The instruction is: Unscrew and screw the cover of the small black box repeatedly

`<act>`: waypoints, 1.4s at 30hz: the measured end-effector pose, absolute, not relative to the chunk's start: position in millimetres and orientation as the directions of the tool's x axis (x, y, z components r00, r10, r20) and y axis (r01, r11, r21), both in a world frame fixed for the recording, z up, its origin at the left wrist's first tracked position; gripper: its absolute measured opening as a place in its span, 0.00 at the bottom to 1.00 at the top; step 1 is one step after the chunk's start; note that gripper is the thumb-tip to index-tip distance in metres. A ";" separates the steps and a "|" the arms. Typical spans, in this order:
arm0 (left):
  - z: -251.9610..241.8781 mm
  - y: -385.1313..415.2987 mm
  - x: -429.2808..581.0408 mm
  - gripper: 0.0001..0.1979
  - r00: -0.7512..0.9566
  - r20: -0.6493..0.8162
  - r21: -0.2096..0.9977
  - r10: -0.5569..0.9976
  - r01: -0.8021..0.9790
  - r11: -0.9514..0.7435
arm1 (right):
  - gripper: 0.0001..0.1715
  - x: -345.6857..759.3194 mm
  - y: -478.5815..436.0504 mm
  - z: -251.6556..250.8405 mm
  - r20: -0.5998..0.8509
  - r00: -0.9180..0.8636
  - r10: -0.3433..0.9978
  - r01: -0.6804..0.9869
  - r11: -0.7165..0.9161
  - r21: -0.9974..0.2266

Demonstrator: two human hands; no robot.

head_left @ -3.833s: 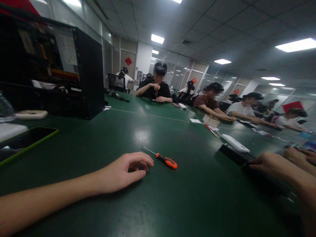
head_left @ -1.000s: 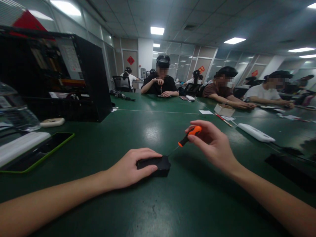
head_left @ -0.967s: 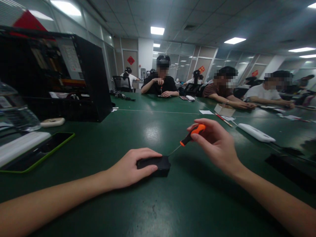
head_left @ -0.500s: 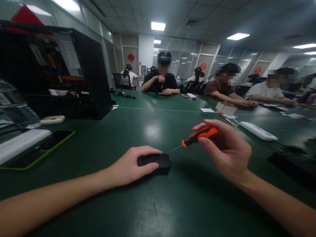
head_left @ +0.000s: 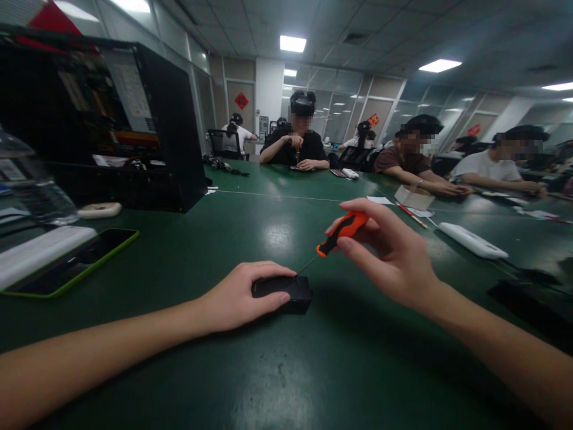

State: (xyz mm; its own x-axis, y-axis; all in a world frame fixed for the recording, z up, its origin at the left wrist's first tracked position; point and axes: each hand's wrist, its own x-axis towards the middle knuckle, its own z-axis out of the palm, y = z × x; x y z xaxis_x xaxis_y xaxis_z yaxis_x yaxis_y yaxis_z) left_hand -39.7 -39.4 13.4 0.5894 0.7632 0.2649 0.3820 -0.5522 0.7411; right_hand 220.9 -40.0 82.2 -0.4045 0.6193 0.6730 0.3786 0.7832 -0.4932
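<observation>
A small black box lies on the green table in front of me. My left hand is closed round its left side, thumb along the front and fingers over the top. My right hand pinches the orange handle of a small screwdriver. The screwdriver slants down to the left, and its thin metal tip touches the top of the black box.
A phone in a green case and a white slab lie at the left, by a plastic bottle and a black computer case. A white device and a black object lie at the right. Several people sit along the far edges.
Earlier the screwdriver lay on the table and my left hand rested empty beside it. Now the left hand grips a black box, and the right hand has tilted the screwdriver steeper on it.
</observation>
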 end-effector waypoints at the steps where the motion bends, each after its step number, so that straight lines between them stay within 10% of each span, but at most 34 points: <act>1: 14.0 -39.7 -39.4 0.18 0.587 0.261 0.740 0.767 0.388 -0.549 | 0.24 216.8 -36.9 89.0 0.644 -0.448 0.620 0.380 0.784 -0.490; 16: 17.1 -39.9 -37.6 0.18 0.579 0.239 0.755 0.779 0.394 -0.524 | 0.23 170.7 -16.7 96.9 0.655 -0.622 0.429 0.196 0.895 -0.401; 24: 16.8 -39.0 -37.8 0.18 0.587 0.247 0.739 0.771 0.401 -0.542 | 0.23 180.7 -19.2 112.9 0.526 -0.646 0.553 0.244 0.803 -0.543; 42: 16.5 -39.5 -38.3 0.19 0.575 0.216 0.752 0.789 0.417 -0.510 | 0.06 195.1 -14.9 139.3 0.497 -0.707 0.503 0.435 0.864 -0.254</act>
State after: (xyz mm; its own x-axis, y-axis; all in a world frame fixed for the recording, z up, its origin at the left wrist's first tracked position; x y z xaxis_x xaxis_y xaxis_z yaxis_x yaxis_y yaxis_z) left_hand -38.3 -39.5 16.5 0.5747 0.7893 0.2163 0.4172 -0.5099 0.7523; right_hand 195.1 -14.9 139.3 -0.7075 0.5026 0.4969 0.4353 0.8638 -0.2539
